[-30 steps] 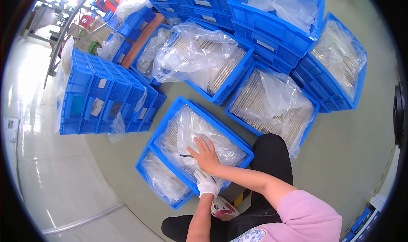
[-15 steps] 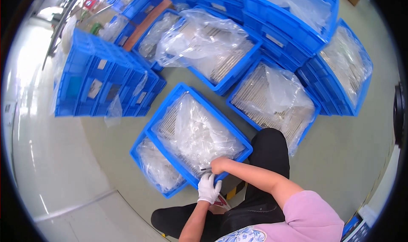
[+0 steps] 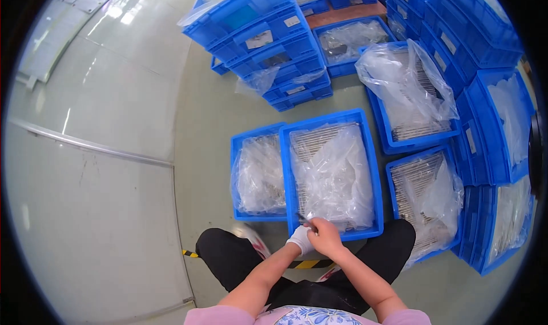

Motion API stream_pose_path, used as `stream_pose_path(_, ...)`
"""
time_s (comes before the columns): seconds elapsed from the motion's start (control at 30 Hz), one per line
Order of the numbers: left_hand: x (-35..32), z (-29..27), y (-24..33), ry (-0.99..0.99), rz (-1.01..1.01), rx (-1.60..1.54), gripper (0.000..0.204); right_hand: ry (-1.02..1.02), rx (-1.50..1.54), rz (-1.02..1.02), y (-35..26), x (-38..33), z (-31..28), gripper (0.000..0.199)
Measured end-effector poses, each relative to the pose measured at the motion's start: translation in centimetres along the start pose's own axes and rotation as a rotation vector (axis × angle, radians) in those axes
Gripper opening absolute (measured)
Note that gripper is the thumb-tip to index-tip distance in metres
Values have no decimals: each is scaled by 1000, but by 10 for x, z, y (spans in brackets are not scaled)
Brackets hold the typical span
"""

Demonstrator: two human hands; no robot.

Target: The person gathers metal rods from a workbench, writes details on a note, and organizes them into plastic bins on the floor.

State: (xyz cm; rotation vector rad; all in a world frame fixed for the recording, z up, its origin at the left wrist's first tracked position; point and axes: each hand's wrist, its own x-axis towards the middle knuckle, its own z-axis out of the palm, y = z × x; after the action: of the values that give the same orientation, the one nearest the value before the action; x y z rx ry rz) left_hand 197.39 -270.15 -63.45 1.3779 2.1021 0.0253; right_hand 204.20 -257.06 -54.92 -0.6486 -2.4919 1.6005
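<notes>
Both hands have drawn back from the plastic liner to the near rim of the middle blue crate (image 3: 374, 171). Gloved left hand (image 3: 299, 239) and bare right hand (image 3: 326, 237) pinch together around something small, too tiny to identify. Such a thin piece could slip into the loose plastic liner (image 3: 337, 176) and vanish among its folds.

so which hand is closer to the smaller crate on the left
Left. The gloved left hand sits just below the smaller crate's near right corner; the bare right hand is farther right, at the middle crate.

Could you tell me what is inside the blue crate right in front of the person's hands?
The blue crate holds a crumpled clear plastic liner; beneath it, rows of thin metal rods show at the far left corner. The liner hides the rest, and the crate's bottom cannot be seen.
</notes>
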Motion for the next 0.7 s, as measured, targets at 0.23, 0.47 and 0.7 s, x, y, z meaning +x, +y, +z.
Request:
stream_pose_path(0.23, 8, 43, -33, -77, 66, -462, 30, -252, 246, 380, -13, 25, 36, 24)
stream_pose_path(0.47, -6, -111, -119, -205, 1112, -165, 37, -72, 476, 665, -57, 36, 78, 23)
stream_pose_path(0.7, 130, -220, -286, 442, 278, 302, 27, 50, 440, 1232, 14, 12, 253, 71)
